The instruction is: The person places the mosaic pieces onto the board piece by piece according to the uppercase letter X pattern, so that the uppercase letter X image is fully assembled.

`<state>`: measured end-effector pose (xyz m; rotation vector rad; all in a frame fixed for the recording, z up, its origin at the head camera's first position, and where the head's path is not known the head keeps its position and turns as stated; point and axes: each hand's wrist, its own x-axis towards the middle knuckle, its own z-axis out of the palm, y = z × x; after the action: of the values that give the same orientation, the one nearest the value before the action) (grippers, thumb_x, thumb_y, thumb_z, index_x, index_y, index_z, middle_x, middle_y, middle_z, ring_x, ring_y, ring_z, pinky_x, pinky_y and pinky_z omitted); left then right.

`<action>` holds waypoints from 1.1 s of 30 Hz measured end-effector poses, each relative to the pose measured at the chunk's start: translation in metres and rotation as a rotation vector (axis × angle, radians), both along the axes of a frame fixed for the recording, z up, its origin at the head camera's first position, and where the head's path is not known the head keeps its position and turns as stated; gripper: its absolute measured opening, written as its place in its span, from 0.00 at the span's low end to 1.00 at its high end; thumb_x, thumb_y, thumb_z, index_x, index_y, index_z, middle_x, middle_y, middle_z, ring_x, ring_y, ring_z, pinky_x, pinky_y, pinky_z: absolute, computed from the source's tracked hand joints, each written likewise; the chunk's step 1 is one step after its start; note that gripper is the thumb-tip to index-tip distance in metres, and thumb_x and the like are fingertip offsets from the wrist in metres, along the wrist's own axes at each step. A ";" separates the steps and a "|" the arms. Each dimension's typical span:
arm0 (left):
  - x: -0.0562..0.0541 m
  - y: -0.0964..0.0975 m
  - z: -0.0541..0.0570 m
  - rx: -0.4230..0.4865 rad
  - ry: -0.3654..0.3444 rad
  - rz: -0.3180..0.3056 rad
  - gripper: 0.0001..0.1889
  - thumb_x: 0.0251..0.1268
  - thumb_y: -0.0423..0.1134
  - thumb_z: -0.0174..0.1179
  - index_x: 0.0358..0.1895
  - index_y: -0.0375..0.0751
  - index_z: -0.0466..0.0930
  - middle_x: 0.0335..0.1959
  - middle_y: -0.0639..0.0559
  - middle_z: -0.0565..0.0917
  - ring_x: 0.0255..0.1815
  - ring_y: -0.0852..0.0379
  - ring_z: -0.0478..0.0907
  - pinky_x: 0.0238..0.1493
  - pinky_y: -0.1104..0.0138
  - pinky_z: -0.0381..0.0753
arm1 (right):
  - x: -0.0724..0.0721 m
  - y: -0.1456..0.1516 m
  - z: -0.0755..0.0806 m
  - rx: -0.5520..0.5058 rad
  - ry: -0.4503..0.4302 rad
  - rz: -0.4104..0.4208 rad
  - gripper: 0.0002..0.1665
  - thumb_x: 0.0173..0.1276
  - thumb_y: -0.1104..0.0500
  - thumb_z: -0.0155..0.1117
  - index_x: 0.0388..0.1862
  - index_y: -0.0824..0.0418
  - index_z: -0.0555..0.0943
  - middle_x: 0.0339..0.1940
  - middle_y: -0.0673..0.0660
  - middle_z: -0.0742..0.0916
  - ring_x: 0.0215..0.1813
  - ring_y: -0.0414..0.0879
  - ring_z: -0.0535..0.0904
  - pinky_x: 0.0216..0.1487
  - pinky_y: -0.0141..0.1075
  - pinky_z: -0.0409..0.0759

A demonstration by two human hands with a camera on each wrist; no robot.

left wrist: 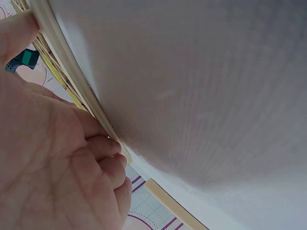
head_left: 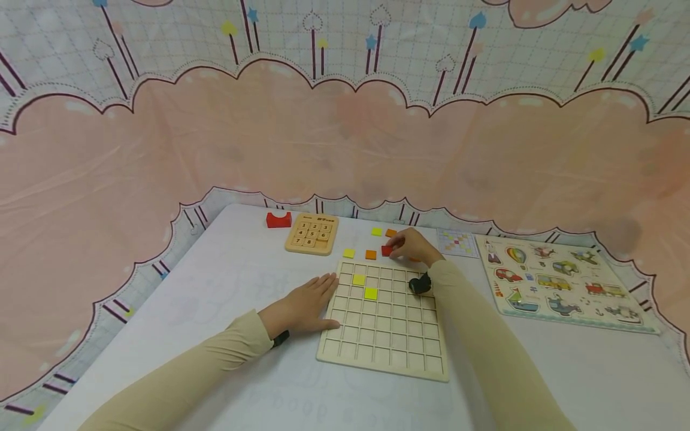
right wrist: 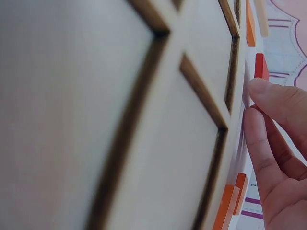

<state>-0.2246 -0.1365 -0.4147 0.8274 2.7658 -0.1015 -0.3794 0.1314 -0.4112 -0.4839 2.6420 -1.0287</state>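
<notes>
A wooden grid board (head_left: 380, 358) lies on the white table, with one yellow tile (head_left: 358, 279) and another yellow tile (head_left: 371, 293) in its cells. My left hand (head_left: 307, 303) rests at the board's left edge, fingers extended; in the left wrist view its thumb and fingers touch the board's side. Beyond the far edge, my right hand (head_left: 414, 246) pinches a red tile (head_left: 386, 251) between thumb and fingers. The right wrist view has the thumb tip over the red tile (right wrist: 259, 66). Partly hidden under this hand is an orange tile (head_left: 415, 260).
Behind the board lie loose yellow tiles (head_left: 349, 253) and orange tiles (head_left: 371, 254). A number puzzle (head_left: 311, 234) and a red notched block (head_left: 278, 220) sit at the back left. A colour pattern card (head_left: 457, 243) and a vehicle picture puzzle (head_left: 560, 281) lie to the right.
</notes>
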 end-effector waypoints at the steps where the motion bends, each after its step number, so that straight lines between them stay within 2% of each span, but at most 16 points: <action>1: 0.000 0.000 0.000 -0.002 0.000 -0.001 0.49 0.62 0.68 0.47 0.74 0.34 0.47 0.76 0.42 0.49 0.78 0.48 0.44 0.77 0.58 0.47 | 0.000 0.000 0.000 0.000 0.003 0.002 0.17 0.56 0.66 0.69 0.46 0.68 0.83 0.43 0.62 0.85 0.41 0.47 0.79 0.50 0.37 0.78; 8: 0.000 0.000 0.000 0.001 0.007 -0.002 0.49 0.62 0.68 0.47 0.74 0.34 0.47 0.76 0.42 0.49 0.78 0.49 0.44 0.77 0.58 0.47 | 0.003 0.002 0.003 -0.028 -0.001 -0.015 0.18 0.57 0.66 0.69 0.47 0.68 0.82 0.49 0.65 0.84 0.48 0.53 0.80 0.59 0.44 0.77; 11: 0.000 0.001 -0.001 0.001 0.008 -0.002 0.49 0.62 0.68 0.47 0.74 0.34 0.47 0.76 0.42 0.49 0.78 0.49 0.44 0.77 0.59 0.47 | 0.003 0.003 0.002 -0.045 -0.008 -0.022 0.18 0.57 0.66 0.69 0.48 0.67 0.82 0.50 0.64 0.84 0.48 0.52 0.80 0.58 0.44 0.77; 19: 0.001 0.000 0.000 -0.011 0.002 0.004 0.49 0.61 0.69 0.47 0.74 0.35 0.46 0.77 0.43 0.49 0.78 0.49 0.43 0.77 0.59 0.47 | 0.007 0.003 0.006 -0.125 -0.021 -0.023 0.18 0.55 0.66 0.71 0.46 0.68 0.83 0.45 0.62 0.85 0.41 0.45 0.80 0.52 0.37 0.79; 26: 0.001 0.000 0.001 0.000 -0.004 -0.003 0.49 0.62 0.68 0.47 0.74 0.34 0.46 0.76 0.42 0.49 0.78 0.49 0.43 0.77 0.58 0.47 | 0.021 0.005 0.012 -0.162 -0.027 0.001 0.17 0.56 0.66 0.70 0.46 0.68 0.82 0.43 0.62 0.85 0.40 0.43 0.80 0.46 0.33 0.80; 33: -0.001 0.000 0.001 0.000 -0.008 -0.005 0.49 0.62 0.68 0.47 0.74 0.34 0.46 0.77 0.42 0.49 0.78 0.49 0.43 0.77 0.58 0.47 | 0.045 0.006 0.017 -0.165 -0.008 0.044 0.14 0.54 0.64 0.72 0.41 0.65 0.83 0.33 0.55 0.86 0.35 0.41 0.79 0.40 0.30 0.79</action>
<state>-0.2252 -0.1368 -0.4138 0.8330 2.7562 -0.0995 -0.3348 0.1375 -0.3939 -0.5680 2.5394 -1.2384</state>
